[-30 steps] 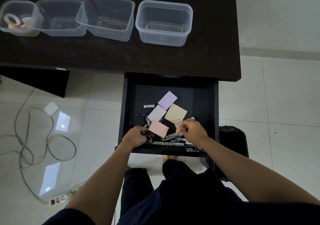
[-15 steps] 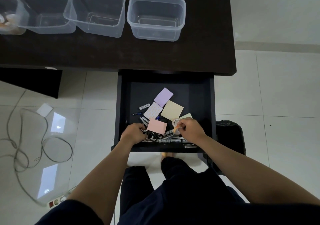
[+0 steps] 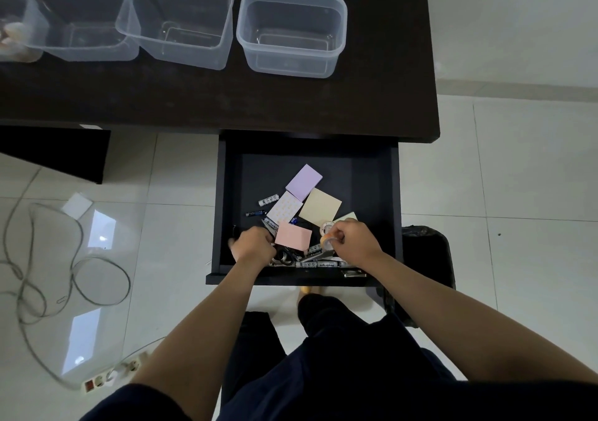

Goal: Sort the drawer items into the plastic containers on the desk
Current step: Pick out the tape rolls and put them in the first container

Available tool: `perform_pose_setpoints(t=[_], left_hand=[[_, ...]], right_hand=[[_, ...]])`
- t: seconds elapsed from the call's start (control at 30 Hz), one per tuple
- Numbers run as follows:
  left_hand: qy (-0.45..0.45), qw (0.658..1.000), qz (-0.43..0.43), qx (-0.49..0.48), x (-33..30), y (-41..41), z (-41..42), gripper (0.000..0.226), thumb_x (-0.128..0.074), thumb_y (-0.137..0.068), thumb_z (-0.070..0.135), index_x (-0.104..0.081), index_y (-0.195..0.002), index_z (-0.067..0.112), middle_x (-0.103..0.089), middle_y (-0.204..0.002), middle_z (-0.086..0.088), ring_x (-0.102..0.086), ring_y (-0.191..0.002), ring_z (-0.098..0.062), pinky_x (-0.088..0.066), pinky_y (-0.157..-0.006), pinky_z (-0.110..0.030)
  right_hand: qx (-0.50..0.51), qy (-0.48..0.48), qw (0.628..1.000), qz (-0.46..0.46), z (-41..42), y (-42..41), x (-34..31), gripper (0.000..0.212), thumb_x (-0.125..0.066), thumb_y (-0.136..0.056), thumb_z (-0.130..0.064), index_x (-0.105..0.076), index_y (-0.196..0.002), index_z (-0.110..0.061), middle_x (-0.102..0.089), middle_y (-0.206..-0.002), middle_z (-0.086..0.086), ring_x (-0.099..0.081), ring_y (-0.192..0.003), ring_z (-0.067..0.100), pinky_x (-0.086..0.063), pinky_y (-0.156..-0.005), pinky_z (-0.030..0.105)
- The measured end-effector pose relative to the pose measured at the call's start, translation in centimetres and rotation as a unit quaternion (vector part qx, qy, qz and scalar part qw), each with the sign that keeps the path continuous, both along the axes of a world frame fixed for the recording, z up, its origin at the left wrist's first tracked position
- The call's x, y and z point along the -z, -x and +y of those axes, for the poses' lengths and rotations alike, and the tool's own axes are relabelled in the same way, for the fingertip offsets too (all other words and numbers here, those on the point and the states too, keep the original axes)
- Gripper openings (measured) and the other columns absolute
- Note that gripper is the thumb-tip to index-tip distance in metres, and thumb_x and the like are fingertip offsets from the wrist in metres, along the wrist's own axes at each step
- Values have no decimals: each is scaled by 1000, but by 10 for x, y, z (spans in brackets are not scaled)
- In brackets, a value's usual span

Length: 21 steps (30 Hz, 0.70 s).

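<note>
The open black drawer [image 3: 396, 194] holds purple [image 3: 304, 178], yellow [image 3: 319, 208] and pink [image 3: 293, 236] sticky-note pads, batteries [image 3: 268, 200], markers [image 3: 318, 264] and scissors [image 3: 284, 258]. My right hand [image 3: 352, 242] pinches a small roll of tape [image 3: 327, 230] at the drawer's front right. My left hand [image 3: 253, 245] is closed over small items at the front left; what it holds is hidden. On the dark desk [image 3: 194, 97] stand several clear plastic containers [image 3: 291, 32]; the leftmost [image 3: 16, 26] has tape rolls in it.
A black bin [image 3: 427, 259] stands right of the drawer. Grey cables [image 3: 74, 275] and a power strip [image 3: 106, 378] lie on the white tiled floor to the left. My dark-trousered legs fill the bottom of the view.
The view has shifted, sliding the containers leftward in frame. Both hands stay in the drawer's front; the right keeps its pinch on the tape roll.
</note>
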State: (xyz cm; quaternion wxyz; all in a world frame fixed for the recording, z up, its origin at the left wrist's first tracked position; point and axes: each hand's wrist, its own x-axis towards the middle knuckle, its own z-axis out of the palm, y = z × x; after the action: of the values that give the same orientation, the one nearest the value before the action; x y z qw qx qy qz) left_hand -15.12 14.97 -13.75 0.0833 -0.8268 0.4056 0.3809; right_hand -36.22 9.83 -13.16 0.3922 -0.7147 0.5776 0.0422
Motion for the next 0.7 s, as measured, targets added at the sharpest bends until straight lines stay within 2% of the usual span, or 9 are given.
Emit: perform_pose_setpoints(t=[0.03, 0.1, 0.13, 0.2, 0.37, 0.5, 0.6, 0.7], left_hand=[[12, 1000, 1, -6, -3, 0, 1, 20, -64, -77, 18, -69, -95, 24, -71, -94, 2, -63, -95, -20, -34, -102, -38], [35, 999, 8, -21, -12, -1, 4, 22, -65, -76, 17, -69, -97, 22, -71, -93, -1, -65, -91, -22, -45, -81, -30], [43, 999, 13, -26, -17, -1, 6, 21, -65, -76, 17, -68, -97, 20, -70, -93, -2, -66, -89, -23, -47, -72, -28], [48, 998, 18, -28, -29, -2, 7, 21, -64, -76, 15, -68, -97, 16, -70, -94, -6, -66, -88, -27, -48, -64, -28], [61, 997, 37, -15, -52, -14, 13, 23, -60, -79, 10, -69, -100, 13, -68, -100, -10, -65, -93, -30, -49, -67, -30], [78, 996, 48, 1, -66, -31, 19, 17, -57, -79, 7, -67, -93, 7, -68, -97, -13, -65, -89, -32, -49, -68, -32], [102, 993, 57, 5, -77, -42, 20, 12, -59, -79, 8, -64, -90, 8, -65, -91, -12, -61, -84, -30, -46, -67, -30], [133, 988, 73, 1, -85, -51, 18, 20, -61, -78, 9, -64, -98, 8, -66, -99, -13, -62, -92, -31, -48, -71, -30]], right_hand=[[4, 2, 1000, 5, -1, -1, -3, 5, -59, -81, -12, -60, -76, -14, -51, -81, 1, -52, -70, 18, -44, -63, 27], [18, 4, 1000, 13, -1, -4, -8, 7, -58, -78, -13, -55, -72, -15, -53, -80, 2, -55, -71, 22, -49, -64, 31], [25, 4, 1000, 16, -1, -5, -11, 5, -58, -77, -14, -56, -73, -14, -54, -81, 3, -57, -72, 22, -51, -65, 32], [38, 7, 999, 23, 0, -8, -15, 5, -60, -78, -17, -58, -77, -12, -55, -81, 3, -58, -74, 23, -52, -67, 34], [49, 29, 998, 26, 9, -21, -22, 12, -63, -77, -22, -60, -77, -10, -60, -85, 9, -59, -75, 25, -50, -65, 32], [78, 32, 996, 22, 21, -41, -34, 15, -66, -76, -28, -55, -73, -19, -59, -82, 2, -58, -77, 21, -48, -68, 31], [113, 29, 993, 11, 29, -55, -40, 7, -65, -76, -21, -62, -78, -15, -60, -81, 2, -56, -76, 20, -43, -67, 26], [121, 31, 992, -24, 36, -68, -47, 4, -64, -75, -13, -61, -75, -14, -58, -75, 4, -53, -71, 18, -38, -63, 23]])
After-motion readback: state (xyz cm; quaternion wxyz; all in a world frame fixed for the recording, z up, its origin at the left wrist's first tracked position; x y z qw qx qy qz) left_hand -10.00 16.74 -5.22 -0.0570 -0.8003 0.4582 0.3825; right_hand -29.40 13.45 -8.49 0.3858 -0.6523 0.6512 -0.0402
